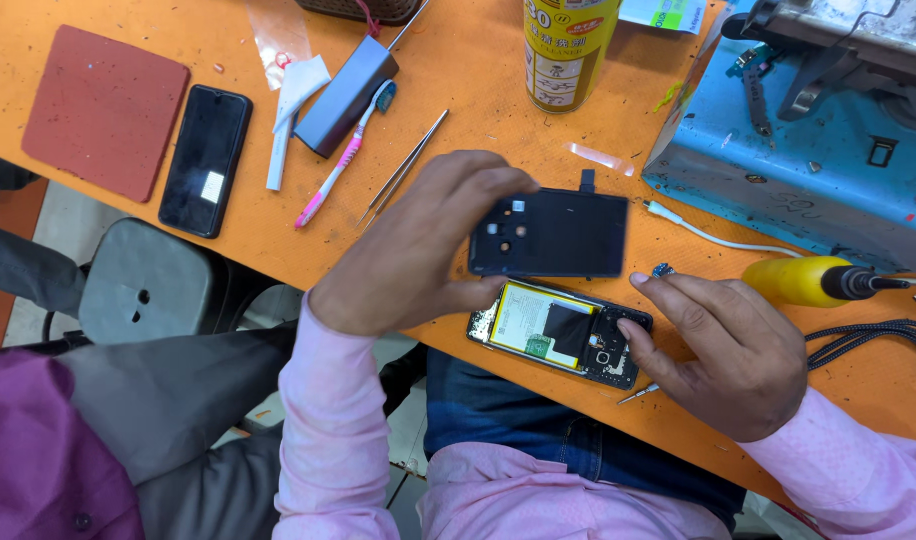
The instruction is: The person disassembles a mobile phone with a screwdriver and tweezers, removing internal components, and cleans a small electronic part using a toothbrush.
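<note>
At frame centre the left hand (418, 250) is gripping a dark phone back cover (553, 235) in closed fingers just above the opened phone (563, 335) lying on the orange worktop (478, 100), while the right hand (723, 355), fingers spread, is pressing the phone's right end, beside a yellow-handled screwdriver (813, 280).

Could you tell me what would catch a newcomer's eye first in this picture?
Probably the left hand holding a dark phone back cover up above the orange table. Just below it lies the opened phone, battery exposed, with the right hand resting on its end. A yellow-handled tool lies to the right.
</note>
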